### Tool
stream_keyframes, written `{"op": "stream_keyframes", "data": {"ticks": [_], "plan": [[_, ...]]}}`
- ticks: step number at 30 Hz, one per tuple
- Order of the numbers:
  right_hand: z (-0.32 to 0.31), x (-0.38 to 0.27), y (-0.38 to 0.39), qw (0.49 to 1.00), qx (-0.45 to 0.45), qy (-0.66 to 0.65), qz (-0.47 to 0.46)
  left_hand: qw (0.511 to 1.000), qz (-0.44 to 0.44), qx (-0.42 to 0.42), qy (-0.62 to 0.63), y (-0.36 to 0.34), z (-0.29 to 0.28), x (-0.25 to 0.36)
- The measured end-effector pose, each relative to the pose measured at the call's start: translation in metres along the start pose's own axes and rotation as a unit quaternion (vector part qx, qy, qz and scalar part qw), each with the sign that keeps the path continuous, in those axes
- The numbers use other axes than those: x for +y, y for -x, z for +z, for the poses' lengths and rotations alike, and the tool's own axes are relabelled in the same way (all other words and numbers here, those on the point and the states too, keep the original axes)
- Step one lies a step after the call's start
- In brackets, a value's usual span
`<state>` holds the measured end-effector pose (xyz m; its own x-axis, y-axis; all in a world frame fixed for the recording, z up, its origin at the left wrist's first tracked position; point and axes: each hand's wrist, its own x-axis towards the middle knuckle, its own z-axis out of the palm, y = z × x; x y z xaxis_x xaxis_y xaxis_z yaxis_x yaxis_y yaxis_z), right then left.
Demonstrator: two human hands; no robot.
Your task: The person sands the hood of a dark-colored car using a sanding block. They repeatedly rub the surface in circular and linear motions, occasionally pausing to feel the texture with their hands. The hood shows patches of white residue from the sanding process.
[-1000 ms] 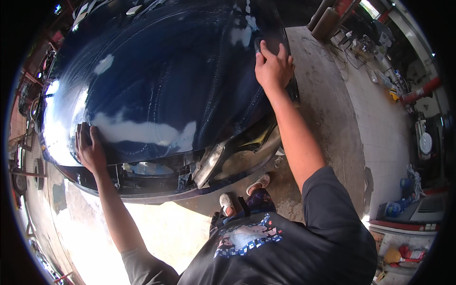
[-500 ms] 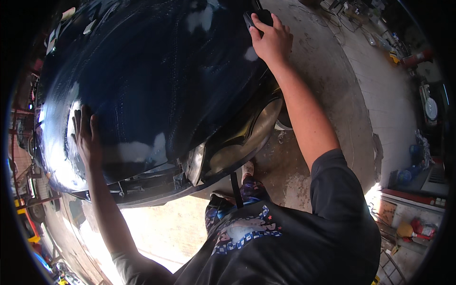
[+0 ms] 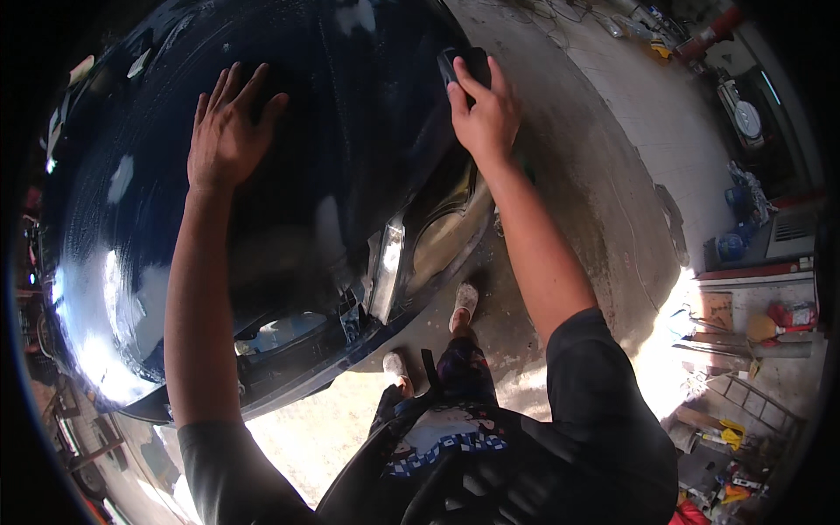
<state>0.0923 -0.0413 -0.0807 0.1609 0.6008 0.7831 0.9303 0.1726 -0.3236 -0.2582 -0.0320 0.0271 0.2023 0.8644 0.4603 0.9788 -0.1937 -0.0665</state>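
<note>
The dark blue hood [image 3: 289, 157] of a car spreads out before me, with whitish smears and dull patches on its paint. My left hand [image 3: 229, 136] lies flat over the middle of the hood, fingers spread, holding nothing. At the hood's right edge my right hand [image 3: 488, 114] grips a black sanding block [image 3: 464, 68], its fingers bent over the top. The block's underside is hidden. Below the right forearm sits a yellowed headlight [image 3: 442, 241], with a bright narrow lamp [image 3: 387, 271] beside it.
A front opening with exposed brackets [image 3: 350, 319] runs under the hood's near edge. My feet [image 3: 465, 299] stand on the concrete floor [image 3: 569, 201] close to the car. At right are blue bottles [image 3: 733, 245], a metal ladder-like frame [image 3: 757, 402] and assorted workshop clutter.
My left hand has gone from the hood's left front up and right to its middle. The right hand, still on the block, has come slightly nearer along the edge. The view has shifted.
</note>
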Motion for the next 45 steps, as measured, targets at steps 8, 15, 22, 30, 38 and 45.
{"op": "stream_keyframes", "data": {"ticks": [8, 15, 22, 30, 38, 45], "plan": [[-0.057, -0.096, 0.103, 0.991, 0.026, -0.13, -0.009, 0.999, 0.012, 0.031, -0.011, -0.001, 0.015, -0.006], [-0.043, -0.083, 0.047, 0.999, 0.018, -0.006, 0.034, 0.999, 0.024, 0.048, -0.007, -0.003, 0.017, -0.009], [-0.031, -0.054, 0.052, 0.998, 0.041, -0.038, 0.019, 0.999, 0.019, 0.042, 0.001, -0.002, 0.017, -0.008], [-0.059, -0.114, 0.115, 0.984, 0.05, -0.168, 0.012, 0.999, 0.014, 0.034, -0.01, -0.004, 0.013, -0.006], [-0.059, -0.108, 0.085, 0.996, 0.057, -0.063, 0.024, 0.999, 0.023, 0.035, -0.004, -0.006, 0.014, -0.006], [-0.041, -0.061, 0.049, 0.999, 0.032, 0.016, -0.02, 0.999, 0.029, 0.03, -0.004, -0.005, 0.008, -0.005]]}}
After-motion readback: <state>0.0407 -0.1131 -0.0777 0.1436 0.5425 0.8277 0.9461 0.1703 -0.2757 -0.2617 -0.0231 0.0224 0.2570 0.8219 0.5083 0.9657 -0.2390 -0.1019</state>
